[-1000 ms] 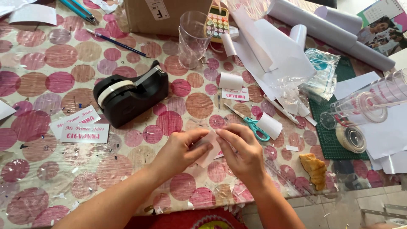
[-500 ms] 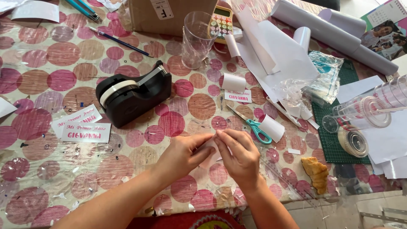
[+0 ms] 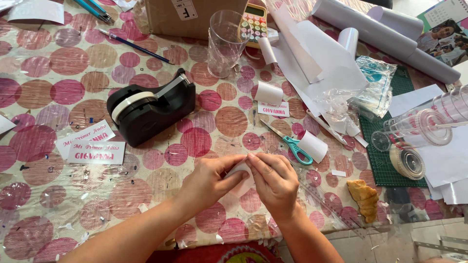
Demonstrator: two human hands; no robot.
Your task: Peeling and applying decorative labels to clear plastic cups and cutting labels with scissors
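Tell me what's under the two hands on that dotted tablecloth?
Between the left hand and right hand a small white paper piece shows, over the dotted tablecloth. Most of the paper is covered by fingers.

Pink, maroon and tan circles pattern the counter (image 3: 73, 63) cloth, where a black tape dispenser (image 3: 151, 109) sits near teal-handled scissors (image 3: 292, 144), white labels (image 3: 95, 152) lettered in pink, and a dark green cutting mat (image 3: 385, 146).
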